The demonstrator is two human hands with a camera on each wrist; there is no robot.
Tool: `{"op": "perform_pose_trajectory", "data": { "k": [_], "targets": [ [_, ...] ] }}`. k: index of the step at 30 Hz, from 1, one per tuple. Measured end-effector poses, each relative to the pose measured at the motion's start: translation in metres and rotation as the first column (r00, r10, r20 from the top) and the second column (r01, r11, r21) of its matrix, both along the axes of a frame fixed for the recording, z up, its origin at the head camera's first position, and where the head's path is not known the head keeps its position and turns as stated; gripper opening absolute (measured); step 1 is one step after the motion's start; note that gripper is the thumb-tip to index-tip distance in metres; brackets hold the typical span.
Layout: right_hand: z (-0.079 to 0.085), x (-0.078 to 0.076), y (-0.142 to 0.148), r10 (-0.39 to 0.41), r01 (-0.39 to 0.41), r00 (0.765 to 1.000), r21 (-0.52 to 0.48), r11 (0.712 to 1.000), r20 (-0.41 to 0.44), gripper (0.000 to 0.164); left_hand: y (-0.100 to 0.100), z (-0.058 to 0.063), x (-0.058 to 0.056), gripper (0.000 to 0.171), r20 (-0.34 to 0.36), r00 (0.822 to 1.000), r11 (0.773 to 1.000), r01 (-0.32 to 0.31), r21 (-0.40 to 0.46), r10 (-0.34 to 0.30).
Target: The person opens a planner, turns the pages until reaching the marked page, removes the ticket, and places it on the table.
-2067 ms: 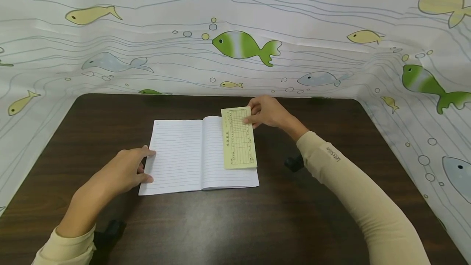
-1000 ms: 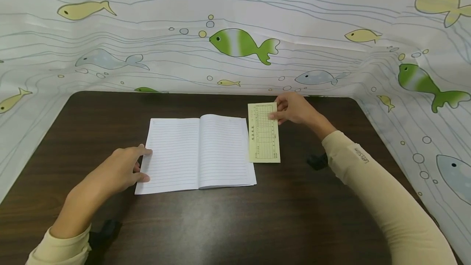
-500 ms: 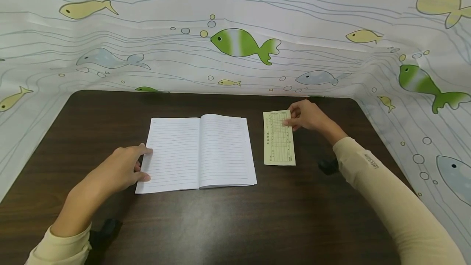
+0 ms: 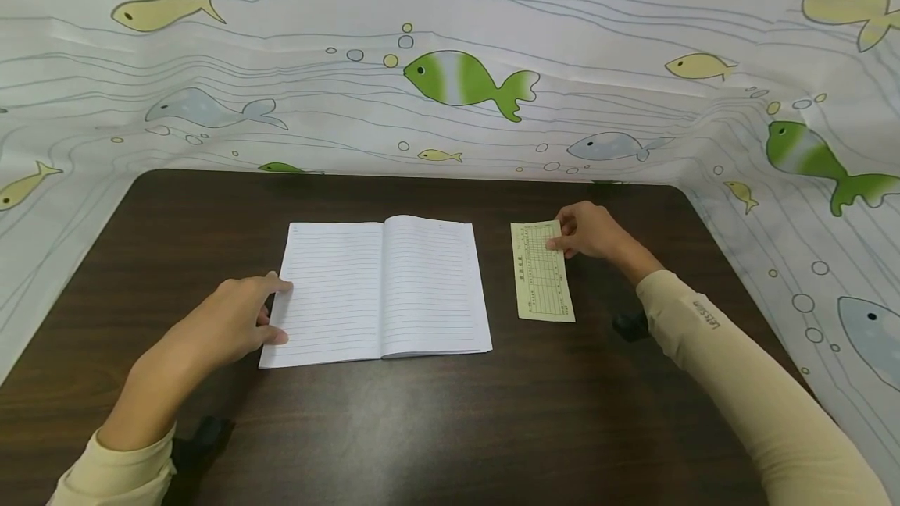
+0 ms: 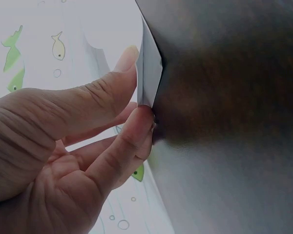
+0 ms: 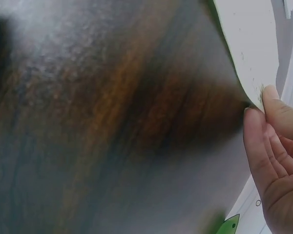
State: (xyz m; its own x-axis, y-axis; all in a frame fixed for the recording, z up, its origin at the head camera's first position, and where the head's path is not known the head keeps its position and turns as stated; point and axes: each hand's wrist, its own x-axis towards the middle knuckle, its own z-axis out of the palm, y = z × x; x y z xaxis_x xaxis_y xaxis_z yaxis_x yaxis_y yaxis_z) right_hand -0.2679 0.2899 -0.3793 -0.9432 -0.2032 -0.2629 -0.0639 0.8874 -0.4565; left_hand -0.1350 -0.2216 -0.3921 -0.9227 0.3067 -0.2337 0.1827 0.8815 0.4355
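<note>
An open lined notebook lies on the dark wooden table, its two white pages facing up. At its left edge my left hand pinches the pages, thumb on top and fingers at the edge; the left wrist view shows the thumb and fingertips on either side of the paper. To the right of the notebook, a yellow printed form with a table grid is low over the table. My right hand pinches its upper right edge between thumb and fingers. In the right wrist view, the form bends upward near the fingertips.
The dark wooden table reaches back to a white sheet printed with fish, which also rises along both sides. A dark strap piece hangs under the right wrist and another under the left.
The right hand has carried the yellow form from over the notebook's right page to the right, then slightly nearer and lower over the table. The left hand stays at the notebook's edge.
</note>
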Motion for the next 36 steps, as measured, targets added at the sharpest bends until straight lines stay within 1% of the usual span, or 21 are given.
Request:
{"op": "perform_pose_trajectory", "data": {
  "k": [6,12,20,24,28,30,32,34,36],
  "targets": [
    [-0.003,0.0,-0.001,0.022,-0.022,1.0,0.04,0.999,-0.017,0.041,0.0,-0.001,0.002,0.076,-0.007,1.0,1.0,-0.003,0.009,0.003],
    [-0.005,-0.001,-0.004,0.03,-0.028,0.999,0.068,0.997,-0.035,0.05,-0.002,-0.001,0.004,0.076,-0.005,1.0,1.0,-0.01,0.006,0.01],
    [-0.004,0.0,-0.006,-0.007,0.009,1.0,0.091,0.996,-0.022,0.058,-0.004,0.0,0.003,0.076,0.004,1.0,1.0,-0.006,0.01,0.006],
    [-0.005,0.001,-0.005,-0.02,0.022,1.0,0.101,0.995,-0.022,0.058,-0.003,0.0,0.004,0.077,0.003,1.0,1.0,-0.009,0.014,0.009],
    [-0.003,0.0,-0.007,-0.008,0.01,1.0,0.107,0.994,-0.021,0.055,-0.003,0.0,0.004,0.076,-0.001,1.0,1.0,-0.004,0.018,0.004],
    [0.001,0.0,-0.008,0.011,-0.007,0.999,0.099,0.995,-0.036,0.051,-0.003,0.0,0.003,0.076,0.004,1.0,1.0,-0.002,0.019,0.002],
    [0.007,-0.001,-0.01,0.025,-0.021,0.998,0.068,0.997,-0.063,0.046,-0.003,0.0,0.003,0.075,0.01,1.0,1.0,-0.001,0.018,0.001],
    [0.013,-0.001,-0.014,0.036,-0.034,0.996,0.02,0.999,-0.086,0.041,-0.004,0.0,0.002,0.075,0.011,1.0,1.0,-0.002,0.021,0.001],
    [0.018,0.0,-0.021,0.041,-0.044,0.996,-0.039,0.998,-0.079,0.038,-0.004,0.0,0.003,0.075,0.009,1.0,1.0,-0.003,0.023,0.003]
  ]
}}
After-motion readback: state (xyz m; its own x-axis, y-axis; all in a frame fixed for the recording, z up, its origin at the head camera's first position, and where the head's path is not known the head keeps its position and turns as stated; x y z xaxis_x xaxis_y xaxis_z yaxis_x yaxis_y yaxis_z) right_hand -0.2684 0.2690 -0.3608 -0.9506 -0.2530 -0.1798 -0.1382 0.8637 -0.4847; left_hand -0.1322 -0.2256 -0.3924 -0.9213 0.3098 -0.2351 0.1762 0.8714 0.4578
